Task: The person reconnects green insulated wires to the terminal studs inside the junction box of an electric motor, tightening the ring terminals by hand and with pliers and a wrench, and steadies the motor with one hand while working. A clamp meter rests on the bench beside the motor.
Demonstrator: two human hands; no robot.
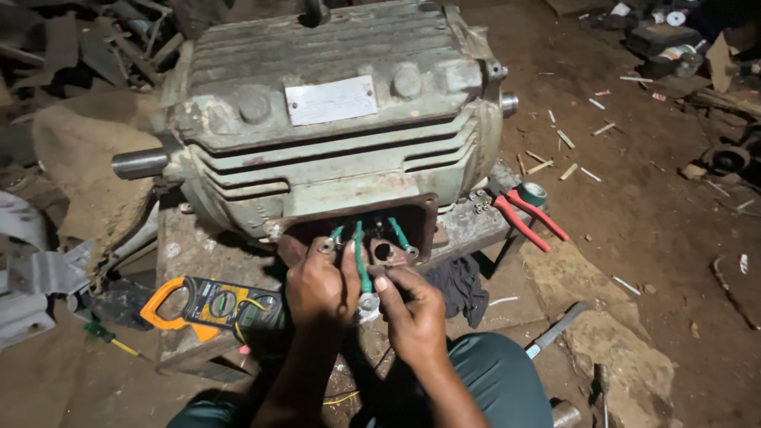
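A large, worn green electric motor (pixel 333 119) lies on a wooden block, its open terminal box (pixel 380 230) facing me. Several green-sleeved leads with metal ring lugs hang out of the box. My left hand (pixel 317 289) and my right hand (pixel 408 305) meet just below the box. Together they pinch the middle green lead (pixel 362 261) near its lug. Another lead (pixel 400 235) hangs free to the right, and one (pixel 333 238) sits above my left hand.
An orange and grey clamp meter (pixel 210 305) rests on the block left of my hands. Red-handled pliers (pixel 527 218) and a tape roll (pixel 533 192) lie at the right. A dark rag (pixel 464 285), stones, scrap metal and wire offcuts cover the dirt floor.
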